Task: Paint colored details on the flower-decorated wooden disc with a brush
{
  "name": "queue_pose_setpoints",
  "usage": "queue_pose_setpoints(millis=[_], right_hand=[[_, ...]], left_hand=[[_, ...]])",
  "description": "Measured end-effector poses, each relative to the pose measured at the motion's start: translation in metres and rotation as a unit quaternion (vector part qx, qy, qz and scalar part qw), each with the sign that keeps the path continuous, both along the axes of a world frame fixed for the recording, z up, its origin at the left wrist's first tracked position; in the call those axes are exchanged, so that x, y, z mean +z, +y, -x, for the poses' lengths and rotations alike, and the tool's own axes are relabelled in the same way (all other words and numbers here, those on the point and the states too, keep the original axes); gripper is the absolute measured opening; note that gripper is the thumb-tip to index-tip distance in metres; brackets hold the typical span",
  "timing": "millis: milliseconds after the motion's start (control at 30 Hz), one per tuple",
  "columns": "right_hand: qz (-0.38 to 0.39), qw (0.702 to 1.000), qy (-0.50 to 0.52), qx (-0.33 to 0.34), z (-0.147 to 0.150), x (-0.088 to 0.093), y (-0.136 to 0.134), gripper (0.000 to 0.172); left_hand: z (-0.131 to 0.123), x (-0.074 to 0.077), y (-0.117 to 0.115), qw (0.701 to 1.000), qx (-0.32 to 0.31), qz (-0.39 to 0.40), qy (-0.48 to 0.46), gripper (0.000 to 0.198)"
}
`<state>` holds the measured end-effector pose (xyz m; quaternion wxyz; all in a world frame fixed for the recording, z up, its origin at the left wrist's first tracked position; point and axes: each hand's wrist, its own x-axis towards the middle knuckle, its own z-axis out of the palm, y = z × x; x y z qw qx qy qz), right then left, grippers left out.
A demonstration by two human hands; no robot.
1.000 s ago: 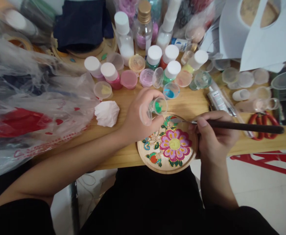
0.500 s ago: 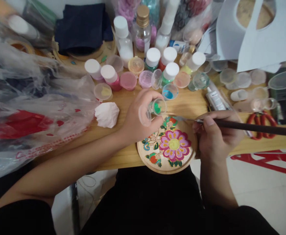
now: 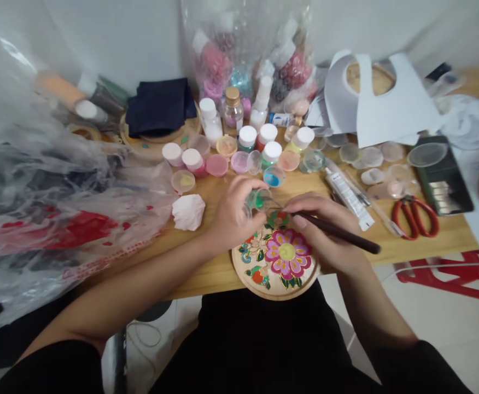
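My left hand (image 3: 236,210) is closed around a small clear plastic cup with green paint (image 3: 259,200), tilted above the far edge of a round wooden board (image 3: 243,279). In my right hand (image 3: 325,224) is a slim tool with a dark handle (image 3: 342,232). Its thin metal tip reaches to the mouth of the cup; whether it touches the paint I cannot tell. The board carries a gold-outlined pink and purple flower (image 3: 287,253), with orange buds and green leaves around it. Part of the design is hidden under my hands.
Behind my hands stand several paint cups, one with blue paint (image 3: 274,178), and white-capped bottles (image 3: 271,153). Crumpled tissue (image 3: 188,212) lies left. To the right are a white tube (image 3: 348,194) and red-handled pliers (image 3: 415,217). A plastic bag (image 3: 112,230) covers the left side.
My right hand has moved left, bringing the tool's tip to the green paint cup. My left hand still holds the cup. The camera view has tilted up and shifted.
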<state>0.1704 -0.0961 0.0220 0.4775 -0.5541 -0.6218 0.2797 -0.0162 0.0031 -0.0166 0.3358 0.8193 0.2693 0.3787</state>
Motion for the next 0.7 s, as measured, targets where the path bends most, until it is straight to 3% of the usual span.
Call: queue_pose_setpoints(millis=[167,700], right_hand=[[0.032,0.996,-0.080,0.021,0.005,0.015,0.013,0.012],[0.051,0.998,-0.025,0.001,0.005,0.013,0.012,0.010]], left_hand=[[0.002,-0.001,0.000,1.000,0.013,0.005,0.028,0.043],[0.002,0.000,-0.001,1.000,0.013,0.016,0.011,0.046]])
